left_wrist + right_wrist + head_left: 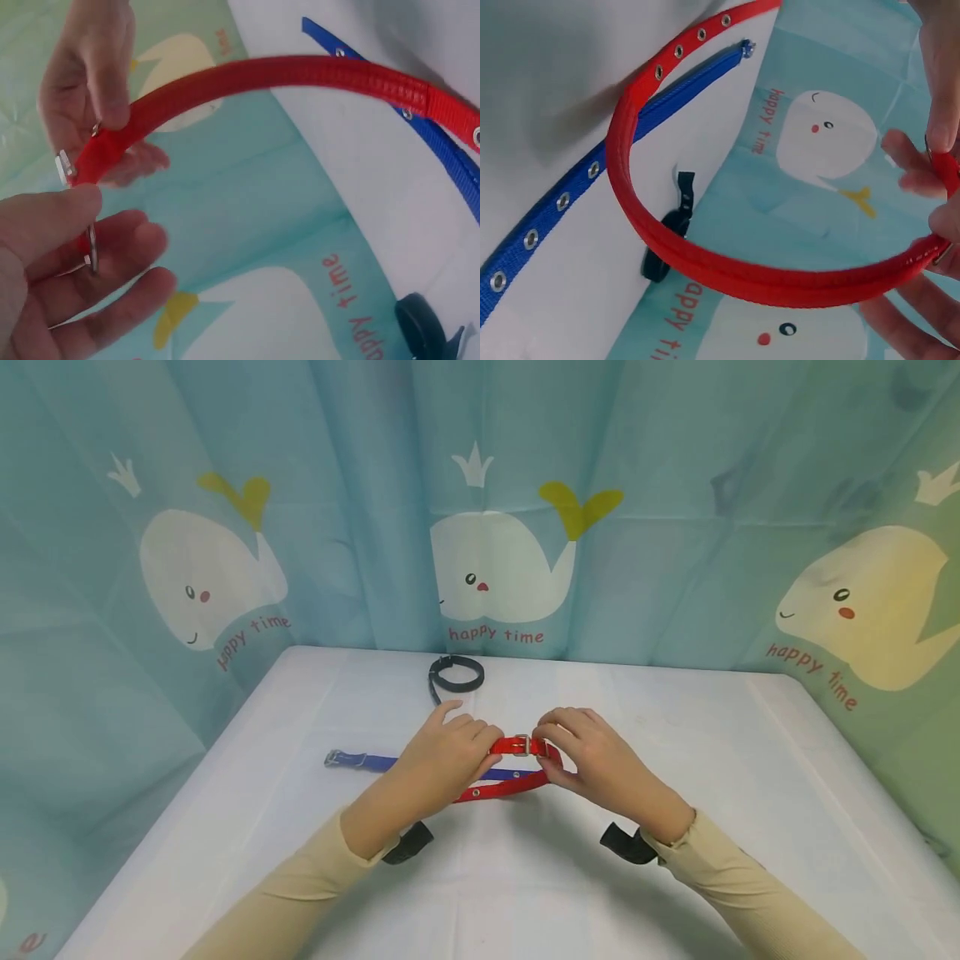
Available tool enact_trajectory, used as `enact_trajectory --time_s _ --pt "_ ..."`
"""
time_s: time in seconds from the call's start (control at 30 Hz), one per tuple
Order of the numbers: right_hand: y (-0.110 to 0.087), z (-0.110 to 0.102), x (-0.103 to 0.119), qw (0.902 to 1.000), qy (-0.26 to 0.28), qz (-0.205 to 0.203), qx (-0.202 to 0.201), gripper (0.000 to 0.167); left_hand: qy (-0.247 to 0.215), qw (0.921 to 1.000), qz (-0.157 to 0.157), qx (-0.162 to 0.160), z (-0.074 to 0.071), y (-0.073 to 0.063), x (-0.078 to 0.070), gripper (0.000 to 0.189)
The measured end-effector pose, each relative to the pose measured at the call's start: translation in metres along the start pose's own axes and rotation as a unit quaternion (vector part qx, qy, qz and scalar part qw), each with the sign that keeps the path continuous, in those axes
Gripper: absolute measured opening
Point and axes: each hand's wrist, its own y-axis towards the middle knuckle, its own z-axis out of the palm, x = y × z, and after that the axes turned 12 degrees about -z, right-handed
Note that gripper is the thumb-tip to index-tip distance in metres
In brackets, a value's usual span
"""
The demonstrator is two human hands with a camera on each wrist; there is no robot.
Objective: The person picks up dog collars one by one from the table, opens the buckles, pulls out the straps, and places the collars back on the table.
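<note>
A red collar [512, 787] with metal eyelets is held up over the table by both hands. My left hand [438, 764] pinches its buckle end, just left of the metal buckle [522, 744]. On the buckle's other side, my right hand [600, 764] pinches the red band between thumb and fingers. From there the padded band [780, 285] curves round in a wide loop, and its eyelet end [690, 45] hangs free. A metal ring [92, 247] shows by the left fingers. Beneath the red collar lies a blue collar [378, 762], partly hidden by the left hand.
Farther back on the white table [675, 727] lies a coiled black collar [457, 685], its tail running toward the left hand. A blue-green curtain [360, 527] with whale prints hangs behind the table's far edge. Black straps [630, 843] sit under both wrists.
</note>
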Motion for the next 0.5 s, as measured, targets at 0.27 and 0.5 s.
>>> enact_trajectory --time_s 0.27,0.5 --pt "0.006 -0.005 0.005 0.9995 -0.022 0.004 0.024 0.039 0.008 0.9991 -0.001 -0.042 -0.003 -0.001 0.004 0.031" --pt "0.0 -0.024 0.003 0.9968 -0.041 0.007 0.068 0.061 0.006 0.9983 -0.036 -0.045 -0.017 -0.009 0.032 0.03"
